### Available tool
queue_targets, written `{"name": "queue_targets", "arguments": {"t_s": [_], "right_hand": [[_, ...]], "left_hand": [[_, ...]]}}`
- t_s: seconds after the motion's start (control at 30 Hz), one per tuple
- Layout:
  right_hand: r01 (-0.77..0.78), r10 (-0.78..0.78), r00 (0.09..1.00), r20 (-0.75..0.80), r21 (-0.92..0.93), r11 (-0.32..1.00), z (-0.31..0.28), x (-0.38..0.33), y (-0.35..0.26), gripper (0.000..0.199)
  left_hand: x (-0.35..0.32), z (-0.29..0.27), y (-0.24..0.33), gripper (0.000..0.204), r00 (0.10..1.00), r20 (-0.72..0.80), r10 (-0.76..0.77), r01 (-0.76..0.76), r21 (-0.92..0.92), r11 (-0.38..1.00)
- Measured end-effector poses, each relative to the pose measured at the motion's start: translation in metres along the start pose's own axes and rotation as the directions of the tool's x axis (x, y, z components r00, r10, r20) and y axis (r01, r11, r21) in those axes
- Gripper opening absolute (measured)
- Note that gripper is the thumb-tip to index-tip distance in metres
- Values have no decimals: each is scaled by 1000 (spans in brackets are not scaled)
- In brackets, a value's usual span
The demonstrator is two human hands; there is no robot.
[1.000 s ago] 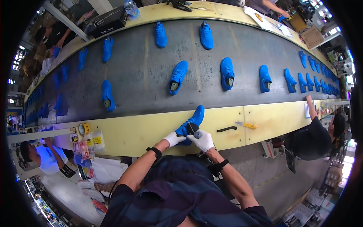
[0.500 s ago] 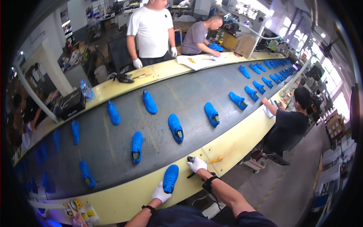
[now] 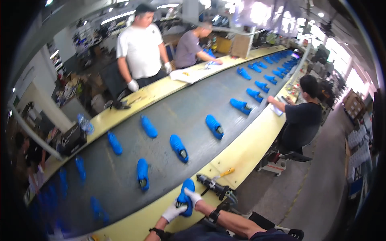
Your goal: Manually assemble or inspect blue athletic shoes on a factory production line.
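Observation:
A blue sneaker (image 3: 187,186) is held above the near ledge (image 3: 161,212), close in front of my body. White-gloved, my left hand (image 3: 173,211) grips it around the heel and opening. My right hand (image 3: 193,197), also gloved in white, is closed on the sneaker's right side, the fingers partly hidden. Just right of it lies a black cylindrical tool (image 3: 215,186) with a hose or cable at its rear end. A yellow-handled tool (image 3: 226,172) rests beyond that on the same ledge.
A dark conveyor belt (image 3: 161,168) carries rows of blue sneakers (image 3: 179,148). Across it, two people (image 3: 140,52) are at the far ledge, where a black box (image 3: 73,138) and plastic bottle (image 3: 85,123) stand. Another person (image 3: 303,112) sits at the near ledge to my right.
My right hand has left the black tool on the ledge and moved left onto the sneaker. My left hand still holds the sneaker. The view has shifted.

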State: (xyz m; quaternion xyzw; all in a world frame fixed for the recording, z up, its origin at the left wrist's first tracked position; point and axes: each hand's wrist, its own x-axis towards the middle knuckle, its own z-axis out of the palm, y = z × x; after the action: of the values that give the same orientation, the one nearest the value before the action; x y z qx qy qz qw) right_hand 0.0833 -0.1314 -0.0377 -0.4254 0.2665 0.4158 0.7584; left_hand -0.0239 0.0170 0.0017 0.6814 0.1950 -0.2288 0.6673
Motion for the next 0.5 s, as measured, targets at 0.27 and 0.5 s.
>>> {"name": "queue_targets", "arguments": {"t_s": [0.27, 0.5], "right_hand": [[387, -335, 896, 292, -143, 911, 67, -72, -57, 47], [582, -521, 805, 282, -546, 603, 102, -154, -72, 36]], "left_hand": [[-35, -4, 71, 78, 975, 57, 215, -91, -781, 618], [-91, -10, 95, 115, 882, 156, 444, -128, -829, 545]]}}
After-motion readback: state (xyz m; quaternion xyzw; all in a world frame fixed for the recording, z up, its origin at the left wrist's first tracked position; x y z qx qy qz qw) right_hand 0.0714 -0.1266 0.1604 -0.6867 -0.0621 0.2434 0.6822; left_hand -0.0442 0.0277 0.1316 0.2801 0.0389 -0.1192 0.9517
